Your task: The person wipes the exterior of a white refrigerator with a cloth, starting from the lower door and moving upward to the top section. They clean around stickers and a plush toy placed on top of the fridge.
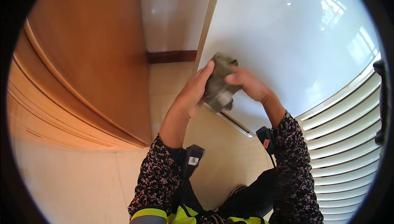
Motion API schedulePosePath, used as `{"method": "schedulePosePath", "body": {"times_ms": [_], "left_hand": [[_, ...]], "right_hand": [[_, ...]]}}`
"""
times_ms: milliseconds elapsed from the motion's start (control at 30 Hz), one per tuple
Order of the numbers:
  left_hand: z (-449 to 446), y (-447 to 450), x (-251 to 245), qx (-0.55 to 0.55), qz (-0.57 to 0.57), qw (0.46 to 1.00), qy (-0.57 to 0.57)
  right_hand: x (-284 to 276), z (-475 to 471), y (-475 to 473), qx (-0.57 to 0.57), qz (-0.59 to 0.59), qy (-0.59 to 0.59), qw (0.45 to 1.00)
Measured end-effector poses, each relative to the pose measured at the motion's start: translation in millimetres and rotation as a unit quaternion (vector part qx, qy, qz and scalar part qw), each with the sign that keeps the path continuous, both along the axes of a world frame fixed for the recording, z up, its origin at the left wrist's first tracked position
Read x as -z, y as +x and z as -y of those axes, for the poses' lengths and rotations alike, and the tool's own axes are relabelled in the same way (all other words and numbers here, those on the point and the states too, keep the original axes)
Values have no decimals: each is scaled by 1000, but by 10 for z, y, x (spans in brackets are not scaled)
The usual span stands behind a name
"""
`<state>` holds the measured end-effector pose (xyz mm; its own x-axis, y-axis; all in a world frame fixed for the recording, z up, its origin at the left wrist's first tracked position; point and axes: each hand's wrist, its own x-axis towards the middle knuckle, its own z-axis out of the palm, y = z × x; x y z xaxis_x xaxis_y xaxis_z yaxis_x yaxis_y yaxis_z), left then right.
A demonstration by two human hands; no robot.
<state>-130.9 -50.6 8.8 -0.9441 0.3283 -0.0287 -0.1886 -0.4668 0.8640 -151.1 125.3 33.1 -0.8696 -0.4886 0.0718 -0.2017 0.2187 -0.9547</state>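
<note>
A crumpled grey-green cloth (219,82) is held up in front of me, with a paler patch near its lower end. My left hand (194,90) grips its left side, the thumb lying along the edge and the other fingers hidden behind. From the right, my right hand (249,84) holds the cloth's upper right part with thumb and forefinger. That hand is slightly blurred, and its remaining fingers are mostly out of sight.
A glossy white panel (277,39) stands behind the cloth, with a metal-edged strip (237,124) at its bottom. White slats (341,150) are on the right. A brown wooden door (101,54) stands left, above beige floor tiles (83,178). Dark red skirting (172,56) lines the wall.
</note>
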Motion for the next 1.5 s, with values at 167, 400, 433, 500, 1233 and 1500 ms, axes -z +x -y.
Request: {"method": "schedulePosePath", "body": {"times_ms": [167,400,433,500,1233,1500], "left_hand": [[110,-187,355,13,111,979,169],[-256,-315,644,-197,-47,963,180],[-446,-362,642,-255,-89,951,151],[-818,-418,603,-290,-130,946,63],[-197,-691,440,-548,-267,674,-417],[-180,-664,523,-529,-335,669,-400]], "right_hand": [[-143,189,138,1,-252,142,957],[579,-916,402,-59,-168,220,959],[680,-1098,408,-94,-160,243,952],[829,-1394,488,-136,-158,207,956],[1412,-1633,1251,-197,-51,172,964],[1832,-1568,1565,-235,5,133,963]]}}
